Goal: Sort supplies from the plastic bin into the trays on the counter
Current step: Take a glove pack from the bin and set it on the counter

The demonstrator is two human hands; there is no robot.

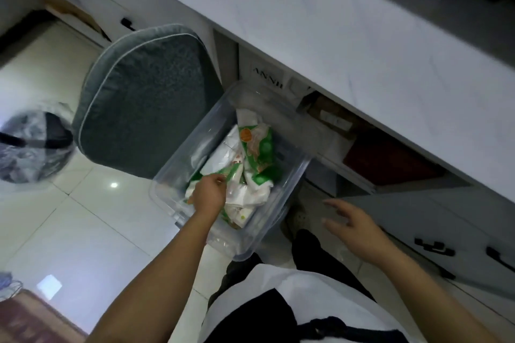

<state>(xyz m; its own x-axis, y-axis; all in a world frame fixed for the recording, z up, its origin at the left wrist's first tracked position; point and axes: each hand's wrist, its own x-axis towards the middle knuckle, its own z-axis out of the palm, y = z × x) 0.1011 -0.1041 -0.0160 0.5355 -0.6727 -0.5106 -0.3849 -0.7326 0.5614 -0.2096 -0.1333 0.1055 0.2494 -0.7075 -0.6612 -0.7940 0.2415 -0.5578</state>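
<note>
I judge the left hand (pixel 207 193), grip pinching a packet (pixel 232 175) in the bin (pixel 295 175), should lift straight, right hand (pixel 354 227) spread at 3 o'clock.

one legible label
"annh", upside down, on a white card (pixel 268 78) under the counter (pixel 320 36), beyond the bin; packet print is unreadable.

A glossy white tiled floor (pixel 83 220) fills the left and lower frame. On it stand a clear plastic bin (pixel 281 198) at centre, a grey cushioned seat (pixel 150 100) just upper left, and a reddish rug (pixel 30 317) at the lower-left corner.
</note>
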